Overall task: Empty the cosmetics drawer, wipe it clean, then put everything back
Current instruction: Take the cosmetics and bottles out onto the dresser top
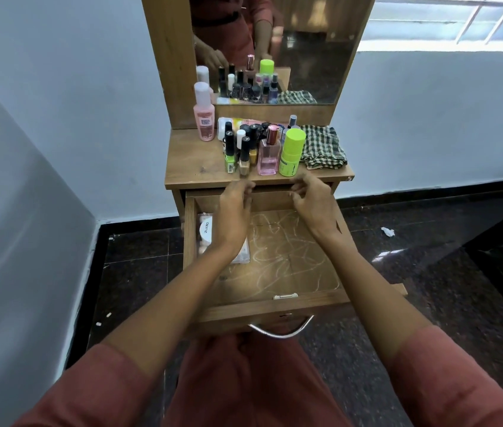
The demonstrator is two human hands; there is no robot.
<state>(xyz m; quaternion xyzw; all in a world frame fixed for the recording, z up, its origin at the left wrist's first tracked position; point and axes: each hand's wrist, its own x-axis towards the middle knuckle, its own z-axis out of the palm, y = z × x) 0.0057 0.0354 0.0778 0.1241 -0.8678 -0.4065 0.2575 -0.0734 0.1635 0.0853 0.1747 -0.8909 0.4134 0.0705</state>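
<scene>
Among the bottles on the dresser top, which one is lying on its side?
The white-capped yellowish bottle at the back of the group, just below the mirror. It lies flat with its cap to the left, while the bottles around it stand upright.

head view, steeply down over drawer (274, 306)

Drawer (270, 308) contents half hidden
The left hand (234, 211) and wrist cover a white packet (243, 257), perhaps wipes

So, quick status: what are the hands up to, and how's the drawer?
Both hands empty: left hand, right hand above open wooden drawer. White packets lie at its left; floor scribbled white. Green checked cloth untouched on top.
</scene>
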